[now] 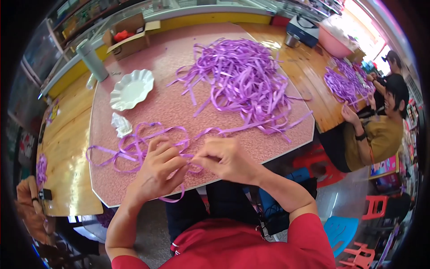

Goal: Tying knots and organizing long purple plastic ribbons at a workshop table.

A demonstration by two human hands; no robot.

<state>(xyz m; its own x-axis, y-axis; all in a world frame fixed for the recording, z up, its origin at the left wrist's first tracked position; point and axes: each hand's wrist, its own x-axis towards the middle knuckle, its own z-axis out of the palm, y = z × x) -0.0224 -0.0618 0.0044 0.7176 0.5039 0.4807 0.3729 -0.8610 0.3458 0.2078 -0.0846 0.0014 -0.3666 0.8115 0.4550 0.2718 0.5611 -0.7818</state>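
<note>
My left hand (159, 168) is closed on a purple ribbon (191, 164) just above the near edge of the pink speckled table (179, 107). Close beside it on the right, my right hand (228, 159) pinches the same ribbon between thumb and fingers. The fingertips hide most of the stretch between the hands. Loose loops of purple ribbon (123, 154) lie left of my left hand, and one loop hangs over the table edge below it. Beyond my right hand spreads a large tangled heap of purple ribbons (244, 74).
A white fluted dish (133, 90) and a crumpled white tissue (121, 125) sit on the left. Behind them stand a grey-green bottle (92, 59) and an open cardboard box (130, 45). At right, people handle another purple ribbon pile (342, 80). A red stool (320, 166) stands below.
</note>
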